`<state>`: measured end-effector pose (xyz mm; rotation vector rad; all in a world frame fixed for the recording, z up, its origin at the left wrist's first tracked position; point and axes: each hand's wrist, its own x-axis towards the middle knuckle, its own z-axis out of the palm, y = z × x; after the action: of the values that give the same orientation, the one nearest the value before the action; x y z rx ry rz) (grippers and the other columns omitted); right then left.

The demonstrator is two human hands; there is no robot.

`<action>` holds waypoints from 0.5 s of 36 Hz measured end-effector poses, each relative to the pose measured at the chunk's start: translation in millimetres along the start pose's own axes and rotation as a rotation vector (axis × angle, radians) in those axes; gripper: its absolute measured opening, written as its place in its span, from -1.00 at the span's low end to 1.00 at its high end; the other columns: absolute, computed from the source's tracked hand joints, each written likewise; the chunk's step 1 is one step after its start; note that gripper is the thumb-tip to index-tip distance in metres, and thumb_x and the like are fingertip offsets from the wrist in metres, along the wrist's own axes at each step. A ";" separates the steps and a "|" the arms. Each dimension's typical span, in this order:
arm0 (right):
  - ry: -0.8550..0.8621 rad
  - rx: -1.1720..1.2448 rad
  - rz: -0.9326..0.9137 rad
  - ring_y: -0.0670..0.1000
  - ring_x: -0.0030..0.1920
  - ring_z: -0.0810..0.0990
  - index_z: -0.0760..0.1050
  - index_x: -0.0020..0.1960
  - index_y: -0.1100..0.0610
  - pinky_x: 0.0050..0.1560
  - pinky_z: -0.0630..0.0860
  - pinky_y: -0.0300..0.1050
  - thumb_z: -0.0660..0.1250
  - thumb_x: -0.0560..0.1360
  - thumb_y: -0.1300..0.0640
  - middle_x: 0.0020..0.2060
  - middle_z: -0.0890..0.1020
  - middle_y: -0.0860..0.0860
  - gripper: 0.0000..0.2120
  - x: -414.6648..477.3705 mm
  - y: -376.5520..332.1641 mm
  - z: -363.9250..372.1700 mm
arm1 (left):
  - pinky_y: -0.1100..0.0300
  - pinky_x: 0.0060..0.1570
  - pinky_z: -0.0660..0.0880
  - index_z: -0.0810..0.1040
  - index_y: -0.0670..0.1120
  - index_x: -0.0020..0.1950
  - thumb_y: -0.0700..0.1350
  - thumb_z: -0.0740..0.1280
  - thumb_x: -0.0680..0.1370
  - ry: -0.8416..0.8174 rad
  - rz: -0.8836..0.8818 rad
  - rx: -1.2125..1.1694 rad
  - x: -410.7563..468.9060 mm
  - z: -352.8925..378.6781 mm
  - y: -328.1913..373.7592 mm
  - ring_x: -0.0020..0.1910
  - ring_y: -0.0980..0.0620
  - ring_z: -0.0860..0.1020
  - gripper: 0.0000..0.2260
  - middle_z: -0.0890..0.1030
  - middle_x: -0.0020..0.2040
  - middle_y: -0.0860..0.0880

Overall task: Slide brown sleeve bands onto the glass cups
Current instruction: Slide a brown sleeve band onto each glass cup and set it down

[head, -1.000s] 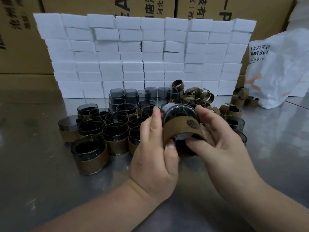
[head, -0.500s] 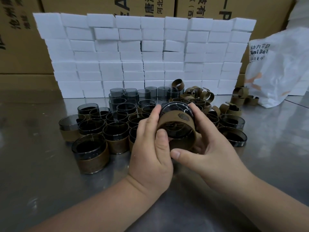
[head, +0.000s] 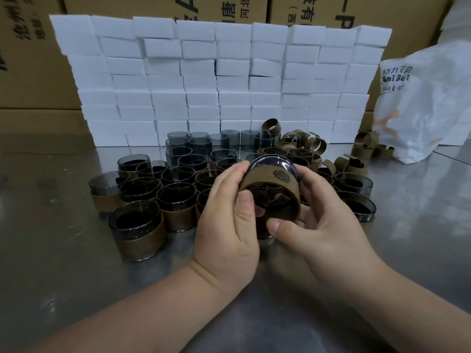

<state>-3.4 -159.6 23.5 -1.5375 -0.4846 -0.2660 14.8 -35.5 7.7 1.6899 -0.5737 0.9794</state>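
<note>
Cup (head: 270, 165) with band (head: 267, 191) round it is held tilted above the table (head: 51, 250), mouth toward camera: left hand (head: 226, 225) grips its left side, thumb on the band's near edge, and right hand (head: 316, 225) grips its right side, thumb under the rim. Most fingertips are hidden behind the cup, and the lower rim blurs into dark glass. Banded cups (head: 139, 225) sit left, bare cups (head: 198, 138) behind are partly blocked, loose bands (head: 300, 143) lie right, and the bag (head: 428, 105) is cut off.
</note>
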 end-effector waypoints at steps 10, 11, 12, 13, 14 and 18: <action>0.045 0.074 0.092 -0.18 -0.17 0.66 0.42 0.32 0.15 -0.22 0.52 -0.39 0.32 0.37 0.52 -0.16 0.69 -0.16 -0.42 1.9 -6.7 -3.1 | -0.21 -0.04 0.51 0.42 0.14 0.12 0.22 0.06 0.49 -0.003 -0.227 -0.134 1.3 -1.2 -0.5 0.00 -0.19 0.57 -0.68 0.58 0.08 -0.11; 0.051 0.088 0.097 -0.17 -0.19 0.66 0.43 0.32 0.16 -0.21 0.53 -0.38 0.32 0.37 0.52 -0.16 0.70 -0.14 -0.43 2.2 -6.8 -3.5 | -0.12 -0.08 0.54 0.43 0.12 0.12 0.22 0.07 0.48 -0.006 -0.239 -0.143 2.1 -1.3 0.0 -0.02 -0.18 0.58 -0.67 0.58 0.07 -0.12; 0.057 0.099 0.101 -0.17 -0.20 0.65 0.43 0.32 0.17 -0.20 0.54 -0.37 0.32 0.37 0.52 -0.17 0.70 -0.12 -0.44 2.4 -6.7 -4.2 | 0.00 -0.14 0.55 0.43 0.11 0.12 0.21 0.08 0.47 -0.008 -0.252 -0.162 2.8 -1.4 0.6 -0.05 -0.16 0.59 -0.67 0.58 0.05 -0.13; 0.063 0.106 0.103 -0.18 -0.22 0.65 0.44 0.31 0.17 -0.21 0.54 -0.38 0.32 0.38 0.52 -0.20 0.70 -0.12 -0.45 2.8 -6.4 -4.9 | 0.10 -0.20 0.54 0.44 0.10 0.11 0.21 0.10 0.46 -0.011 -0.264 -0.189 3.6 -1.3 1.2 -0.09 -0.12 0.60 -0.66 0.58 0.04 -0.15; 0.069 0.105 0.102 -0.18 -0.23 0.64 0.44 0.31 0.18 -0.21 0.53 -0.38 0.32 0.38 0.51 -0.22 0.70 -0.11 -0.46 2.9 -5.9 -6.0 | 0.17 -0.25 0.53 0.45 0.09 0.10 0.21 0.11 0.44 -0.015 -0.278 -0.220 4.0 -1.3 1.7 -0.13 -0.09 0.61 -0.66 0.58 0.03 -0.16; 0.092 0.088 0.091 -0.16 -0.17 0.66 0.47 0.29 0.18 -0.20 0.53 -0.38 0.33 0.39 0.48 -0.17 0.70 -0.09 -0.49 4.7 -6.0 -8.3 | 0.21 -0.33 0.50 0.50 0.01 0.06 0.21 0.16 0.39 -0.030 -0.353 -0.305 4.8 -0.8 2.4 -0.24 -0.08 0.61 -0.61 0.61 -0.06 -0.17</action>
<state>-0.9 -167.4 31.3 -1.4509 -0.3484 -0.2414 15.3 -35.1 13.1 1.4695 -0.4022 0.5818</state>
